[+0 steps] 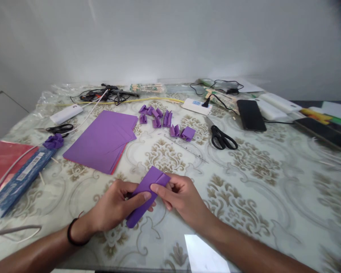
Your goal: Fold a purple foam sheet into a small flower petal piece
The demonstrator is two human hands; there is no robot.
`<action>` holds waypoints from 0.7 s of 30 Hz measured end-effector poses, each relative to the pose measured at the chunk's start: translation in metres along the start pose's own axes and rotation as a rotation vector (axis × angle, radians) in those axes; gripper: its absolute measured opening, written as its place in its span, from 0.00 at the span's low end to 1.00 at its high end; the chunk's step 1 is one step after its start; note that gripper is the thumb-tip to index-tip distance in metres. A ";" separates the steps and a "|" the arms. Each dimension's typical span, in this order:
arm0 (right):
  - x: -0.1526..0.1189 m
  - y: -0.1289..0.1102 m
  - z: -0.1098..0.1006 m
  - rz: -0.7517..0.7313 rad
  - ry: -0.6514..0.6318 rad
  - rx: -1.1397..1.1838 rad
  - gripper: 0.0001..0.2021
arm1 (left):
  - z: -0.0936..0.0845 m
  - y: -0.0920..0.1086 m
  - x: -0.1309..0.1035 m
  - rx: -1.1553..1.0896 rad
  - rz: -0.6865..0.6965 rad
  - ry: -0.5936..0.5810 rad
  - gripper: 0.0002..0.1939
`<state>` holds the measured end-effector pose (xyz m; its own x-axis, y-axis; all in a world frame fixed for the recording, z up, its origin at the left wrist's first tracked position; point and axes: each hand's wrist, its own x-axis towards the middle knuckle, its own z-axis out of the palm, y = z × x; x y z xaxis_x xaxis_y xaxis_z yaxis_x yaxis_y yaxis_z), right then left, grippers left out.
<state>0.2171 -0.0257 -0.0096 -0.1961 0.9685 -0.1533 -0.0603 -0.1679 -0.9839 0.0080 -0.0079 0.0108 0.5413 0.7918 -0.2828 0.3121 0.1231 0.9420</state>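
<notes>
Purple paper (pixel 144 185) held btwn both hands (pixel 113 206) (pixel 184 199), L fingers (pixel 152 207) prob. under.

Soft, cool light falls evenly over the table (pixel 230 182), keeping shadows faint around my left hand (pixel 113 204) and right hand (pixel 184 197). Pale glare streaks the far wall (pixel 170 41) at left; a white patch (pixel 205 254) gleams at the near edge. Wide-angle distortion stretches my forearms (pixel 250 242), and the far right corner darkens into blur.

Patterned table (pixel 287 197) — purple sheets (pixel 99 138), scissors (pixel 218 136)
</notes>
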 end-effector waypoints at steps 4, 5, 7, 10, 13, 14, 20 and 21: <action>0.001 0.001 -0.001 -0.012 -0.011 -0.013 0.23 | 0.000 -0.001 0.001 0.002 -0.013 0.006 0.25; 0.001 0.001 -0.001 -0.015 -0.017 -0.016 0.23 | 0.000 -0.001 0.001 0.009 -0.011 0.009 0.25; 0.000 0.001 -0.001 -0.020 -0.019 -0.023 0.23 | 0.000 -0.001 0.001 0.024 -0.008 0.017 0.25; -0.002 0.001 -0.001 -0.045 -0.001 -0.061 0.24 | 0.000 -0.002 0.001 0.038 -0.019 0.023 0.26; -0.006 -0.002 -0.001 -0.109 0.012 -0.129 0.25 | 0.001 -0.002 0.001 0.055 -0.001 0.019 0.26; -0.007 -0.004 -0.001 -0.135 0.010 -0.152 0.24 | 0.001 -0.002 0.001 0.074 0.022 0.021 0.25; -0.012 -0.013 -0.001 -0.208 -0.007 -0.226 0.23 | 0.000 0.000 0.001 0.196 0.143 0.029 0.23; -0.012 -0.013 -0.001 -0.207 -0.005 -0.226 0.23 | 0.000 0.000 0.001 0.206 0.148 0.031 0.23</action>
<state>0.2211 -0.0353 0.0053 -0.2074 0.9768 0.0526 0.1193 0.0786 -0.9897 0.0086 -0.0073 0.0102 0.5696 0.8106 -0.1357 0.3855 -0.1178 0.9151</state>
